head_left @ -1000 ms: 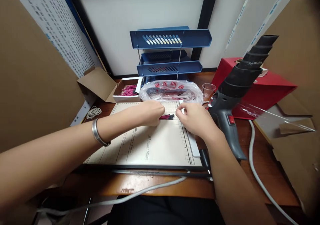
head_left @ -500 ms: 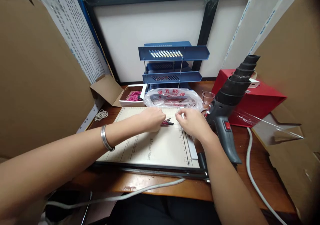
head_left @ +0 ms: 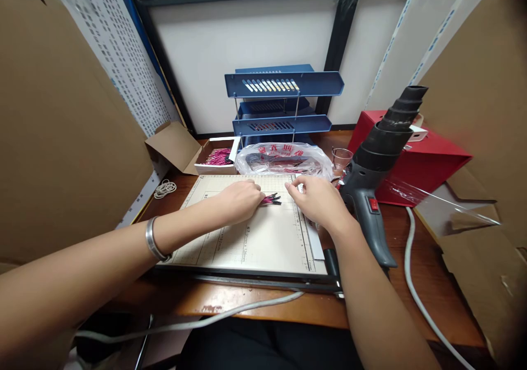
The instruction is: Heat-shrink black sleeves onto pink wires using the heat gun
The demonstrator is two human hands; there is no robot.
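Two hands meet over the pale board of a paper trimmer point(head_left: 247, 238), and between them lies a small bundle of red and black wires point(head_left: 272, 199); the left hand point(head_left: 236, 201) is closed on the left end of this bundle, with the fingers curled over it, so the wires come out from under the fingertips toward the right; the right hand point(head_left: 319, 201) is just beside the free black tips, a small gap apart, its fingers bent and loosely together, and I cannot tell if it pinches something small near the ruler edge point(head_left: 307, 224); the long axis of the bundle runs left to right, nearly parallel to the far edge of the board; so the left hand is the nearer one, already touching. Behind the hands lies a clear plastic bag point(head_left: 284, 158) with more wires, and a small carton of red wires point(head_left: 216, 157) stands to its left; a grey heat gun point(head_left: 373, 183) stands upright just right of the right hand.
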